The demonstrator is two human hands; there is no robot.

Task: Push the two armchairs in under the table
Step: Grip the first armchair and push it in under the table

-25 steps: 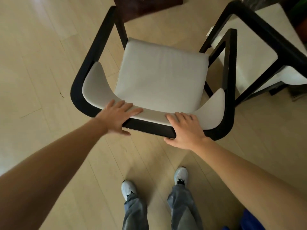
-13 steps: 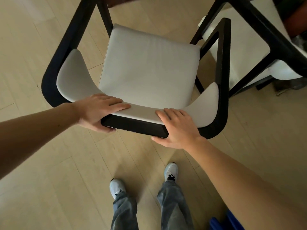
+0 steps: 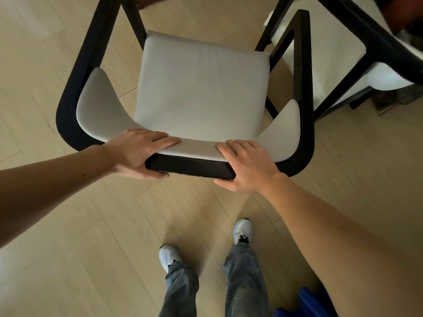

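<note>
Both hands, left hand (image 3: 139, 152) and right hand (image 3: 247, 165), clamp the black-framed, grey-cushioned armchair's (image 3: 201, 88) curved backrest. Beside it, the second white-cushioned armchair (image 3: 332, 49) stands close; you risk frames scraping if you push skewed.

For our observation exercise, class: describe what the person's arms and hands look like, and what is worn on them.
Both forearms are bare, with no sleeve in view. The left hand and right hand wear no gloves, rings, watch or bracelet that can be seen. A small dark spot marks the left forearm. Fingernails are short and unpainted.
</note>
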